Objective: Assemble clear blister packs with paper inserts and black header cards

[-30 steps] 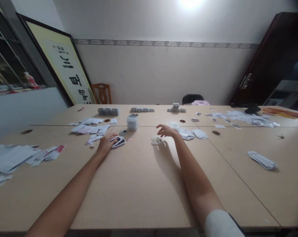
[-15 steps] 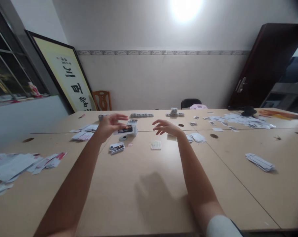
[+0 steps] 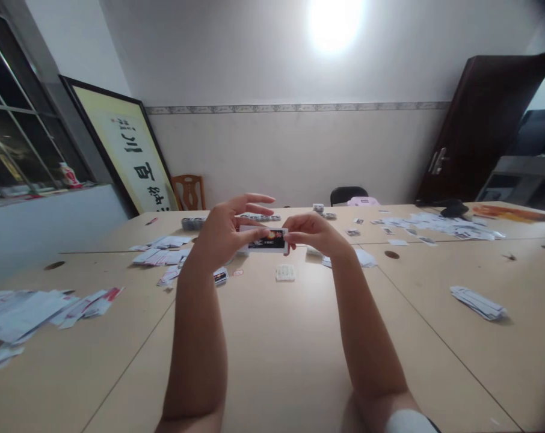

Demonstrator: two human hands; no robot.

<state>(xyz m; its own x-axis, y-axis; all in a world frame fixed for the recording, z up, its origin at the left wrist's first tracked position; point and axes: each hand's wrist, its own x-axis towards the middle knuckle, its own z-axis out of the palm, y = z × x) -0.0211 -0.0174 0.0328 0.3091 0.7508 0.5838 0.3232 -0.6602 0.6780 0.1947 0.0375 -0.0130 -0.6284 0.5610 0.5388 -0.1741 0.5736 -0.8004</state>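
Between my hands, above the middle of the table, is a white-edged card (image 3: 275, 239) with a dark printed face. My left hand (image 3: 230, 231) pinches its left side between thumb and fingers, the upper fingers stretched out. The fingertips of my right hand (image 3: 315, 233) close on its right edge. Whether it is one card or a thin stack I cannot tell. Below on the table lie a small pale pad (image 3: 285, 273) and a small pile of dark-faced cards (image 3: 221, 276), partly hidden by my left forearm.
White paper slips (image 3: 162, 257) and a larger heap of papers (image 3: 24, 310) lie on the left. Card stacks (image 3: 193, 224) stand near the far edge. Scattered papers (image 3: 453, 225), a bundle of slips (image 3: 477, 302) and a cable hole (image 3: 391, 255) are on the right.
My left hand has moved right with the card, toward the middle. My right hand, open before, has closed on the card's right edge. The view has shifted slightly.
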